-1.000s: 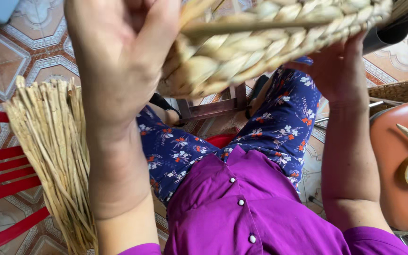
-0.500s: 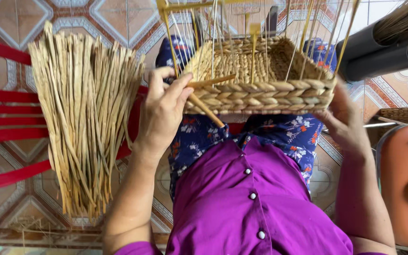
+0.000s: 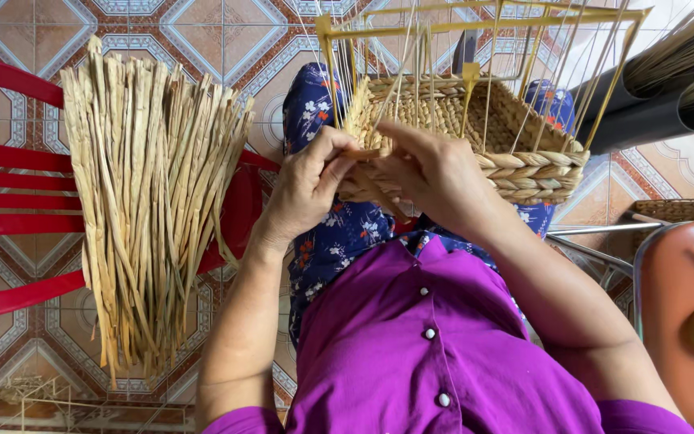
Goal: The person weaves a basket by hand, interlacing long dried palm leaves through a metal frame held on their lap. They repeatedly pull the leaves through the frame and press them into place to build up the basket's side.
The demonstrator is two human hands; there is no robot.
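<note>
Woven basket [image 3: 516, 153]: on the lap, half made.
Left hand [image 3: 307, 189]: pinching a straw strand [image 3: 361, 154].
Right hand [image 3: 435, 173]: gripping the basket edge.

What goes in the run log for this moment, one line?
left hand: pinching straw strand | right hand: on woven basket rim | straw bundle: on red chair

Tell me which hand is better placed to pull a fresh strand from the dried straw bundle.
Left, probably. The left hand sits nearer the straw bundle lying on the red chair at that side. The right hand is beside the basket, farther from the bundle.
</note>
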